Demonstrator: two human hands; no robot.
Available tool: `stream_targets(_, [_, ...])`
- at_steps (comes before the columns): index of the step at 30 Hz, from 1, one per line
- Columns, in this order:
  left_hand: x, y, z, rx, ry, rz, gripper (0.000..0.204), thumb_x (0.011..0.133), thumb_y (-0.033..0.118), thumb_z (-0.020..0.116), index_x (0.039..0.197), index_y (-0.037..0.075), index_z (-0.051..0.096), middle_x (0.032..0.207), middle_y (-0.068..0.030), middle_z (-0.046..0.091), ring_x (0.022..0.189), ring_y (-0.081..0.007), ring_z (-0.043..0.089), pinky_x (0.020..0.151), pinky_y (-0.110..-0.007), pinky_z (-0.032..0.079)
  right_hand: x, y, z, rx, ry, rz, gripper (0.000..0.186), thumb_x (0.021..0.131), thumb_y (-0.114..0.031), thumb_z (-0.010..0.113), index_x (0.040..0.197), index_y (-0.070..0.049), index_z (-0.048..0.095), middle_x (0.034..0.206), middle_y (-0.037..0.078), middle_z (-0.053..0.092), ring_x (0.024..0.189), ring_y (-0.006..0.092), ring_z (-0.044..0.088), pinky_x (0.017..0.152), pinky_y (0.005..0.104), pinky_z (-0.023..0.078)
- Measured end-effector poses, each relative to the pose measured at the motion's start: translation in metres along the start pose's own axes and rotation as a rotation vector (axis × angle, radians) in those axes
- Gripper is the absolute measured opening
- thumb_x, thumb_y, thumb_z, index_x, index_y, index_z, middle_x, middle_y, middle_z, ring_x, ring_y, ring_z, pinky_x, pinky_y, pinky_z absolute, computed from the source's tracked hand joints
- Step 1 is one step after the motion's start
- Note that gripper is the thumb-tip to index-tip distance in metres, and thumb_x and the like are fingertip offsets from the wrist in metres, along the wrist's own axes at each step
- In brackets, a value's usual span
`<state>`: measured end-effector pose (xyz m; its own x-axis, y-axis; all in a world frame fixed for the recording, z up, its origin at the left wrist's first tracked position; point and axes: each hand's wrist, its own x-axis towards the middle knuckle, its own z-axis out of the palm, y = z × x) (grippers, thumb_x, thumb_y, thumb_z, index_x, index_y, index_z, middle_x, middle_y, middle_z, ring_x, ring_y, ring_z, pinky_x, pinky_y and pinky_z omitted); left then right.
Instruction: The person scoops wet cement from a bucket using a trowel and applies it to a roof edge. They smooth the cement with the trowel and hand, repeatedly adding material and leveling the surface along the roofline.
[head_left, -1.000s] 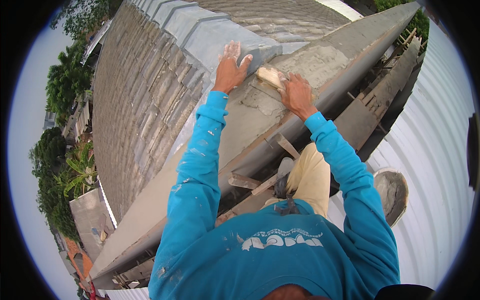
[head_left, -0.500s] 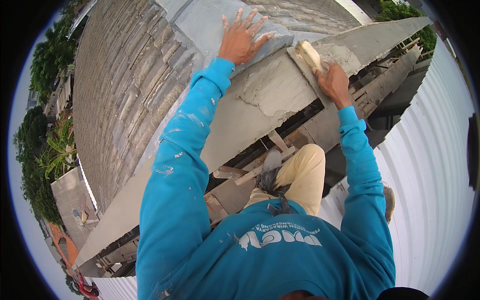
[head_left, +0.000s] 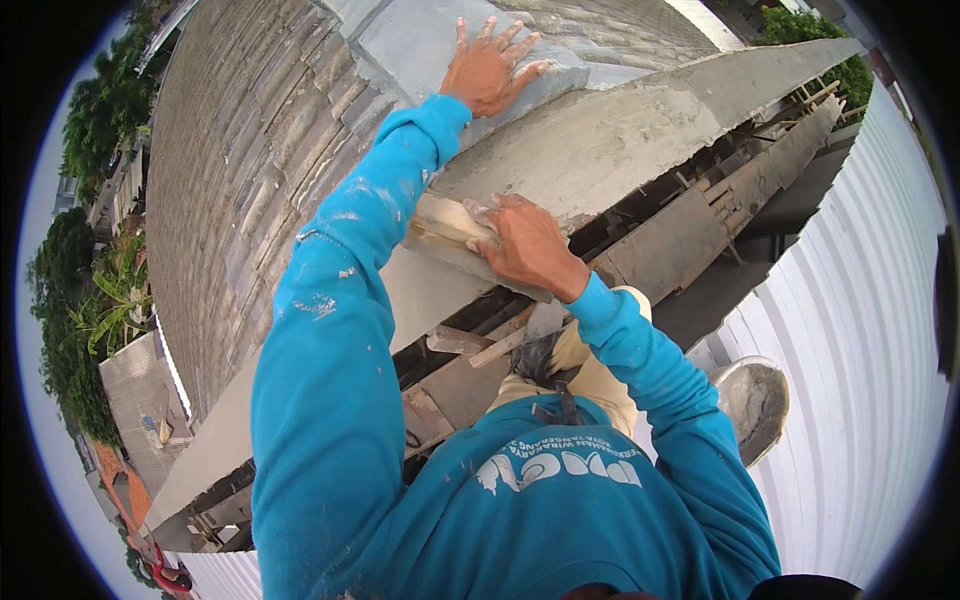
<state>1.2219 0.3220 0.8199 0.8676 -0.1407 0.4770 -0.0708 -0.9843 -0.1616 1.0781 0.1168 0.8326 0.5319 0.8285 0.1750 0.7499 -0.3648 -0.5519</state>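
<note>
My left hand point(head_left: 490, 72) lies spread on the smooth grey ridge cap point(head_left: 420, 45) of the roof, fingers apart and holding nothing. In my right hand point(head_left: 535, 245) is a plastering float point(head_left: 442, 218), gripped by its pale handle. The float's flat board rests on the grey cement strip point(head_left: 610, 145) along the roof edge, close to my left forearm. Rough, patchy mortar shows on the strip to the right of the float. The float's far end is partly hidden by my left sleeve.
Weathered roof tiles point(head_left: 250, 150) slope away on the left. Below the strip is a dark gap with wooden pieces point(head_left: 458, 340), near my legs. A mortar bucket point(head_left: 752, 405) stands by my right arm on white corrugated sheeting point(head_left: 850, 330).
My right hand has swept the float leftward and nearer along the cement strip, toward my left forearm. The bucket now shows more beside my right arm. My left hand stays on the ridge cap.
</note>
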Motion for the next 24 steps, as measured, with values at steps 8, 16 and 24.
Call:
stream_targets(8, [-0.006, -0.005, 0.000, -0.093, 0.036, 0.021, 0.057, 0.099, 0.058, 0.034, 0.147, 0.028, 0.040, 0.153, -0.0073, 0.037, 0.144, -0.0356, 0.026, 0.117, -0.063, 0.004, 0.021, 0.089, -0.083, -0.207, -0.109, -0.231, 0.045, 0.083, -0.013, 0.066, 0.128, -0.015, 0.062, 0.125, 0.017, 0.060, 0.122, 0.0362, 0.050, 0.106, 0.0465, 0.037])
stream_targets(16, [-0.004, 0.003, -0.011, -0.163, 0.062, 0.021, 0.054, 0.099, 0.056, 0.038, 0.145, 0.027, 0.044, 0.151, -0.0076, 0.040, 0.143, -0.0351, 0.028, 0.116, -0.064, 0.004, 0.082, 0.142, -0.082, -0.358, -0.219, -0.389, 0.046, 0.086, -0.011, 0.065, 0.131, -0.016, 0.059, 0.130, 0.017, 0.056, 0.124, 0.0358, 0.049, 0.109, 0.0471, 0.035])
stream_targets(24, [-0.022, 0.006, 0.026, -0.284, 0.133, 0.010, 0.050, 0.096, 0.050, 0.044, 0.110, 0.008, 0.067, 0.106, -0.0187, 0.063, 0.102, -0.0334, 0.057, 0.091, -0.049, 0.039, 0.094, 0.133, -0.073, -0.332, -0.361, -0.344, 0.049, 0.083, -0.014, 0.069, 0.131, -0.013, 0.058, 0.135, 0.019, 0.053, 0.124, 0.0356, 0.049, 0.105, 0.0436, 0.040])
